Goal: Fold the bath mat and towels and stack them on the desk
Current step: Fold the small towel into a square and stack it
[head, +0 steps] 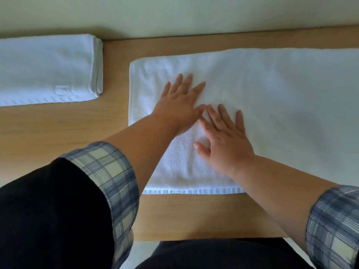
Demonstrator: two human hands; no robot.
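Note:
A white towel (281, 90) lies flat across the wooden desk (116, 121), running off the right edge of the view. My left hand (180, 101) presses on its left part, fingers straight and spread. Just to the right and nearer me, my right hand (225, 138) also lies flat on the towel with straight fingers. The two hands almost touch at the fingertips. At the far left a folded white towel (48, 68) sits on the desk as a thick bundle, apart from both hands.
A pale wall (174, 14) stands right behind the desk's back edge. Bare wood shows between the two towels and along the front edge (194, 216). My dark clothing and plaid cuffs fill the bottom of the view.

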